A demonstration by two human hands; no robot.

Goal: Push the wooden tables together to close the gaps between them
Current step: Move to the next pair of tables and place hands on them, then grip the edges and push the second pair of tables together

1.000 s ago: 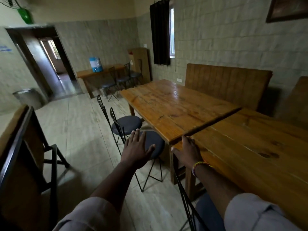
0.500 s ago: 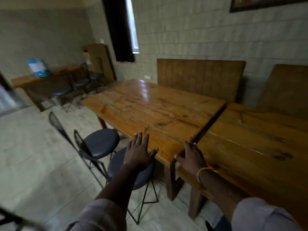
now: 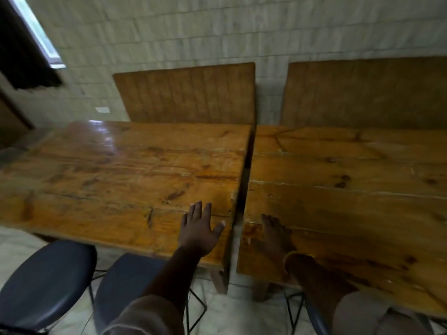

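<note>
Two wooden tables stand side by side with a narrow dark gap (image 3: pixel 242 199) between them. The left table (image 3: pixel 116 175) is glossy and sits slightly higher than the right table (image 3: pixel 350 189). My left hand (image 3: pixel 199 228) hovers over the left table's near right corner, fingers spread, holding nothing. My right hand (image 3: pixel 274 234), with a beaded bracelet at the wrist, lies flat on the right table's near left corner, palm down, just right of the gap.
Two wooden bench backs (image 3: pixel 188 95) (image 3: pixel 362 93) line the tiled wall behind the tables. Two dark round stools (image 3: pixel 46 279) (image 3: pixel 125 284) stand under the left table's near edge; a third chair frame (image 3: pixel 312 313) is below the right table. A curtained window (image 3: pixel 29 42) is upper left.
My view has swung right to face the gap squarely. My left hand moved from above the stools onto the left table's corner. My right hand shifted from the table's edge to flat on its top.
</note>
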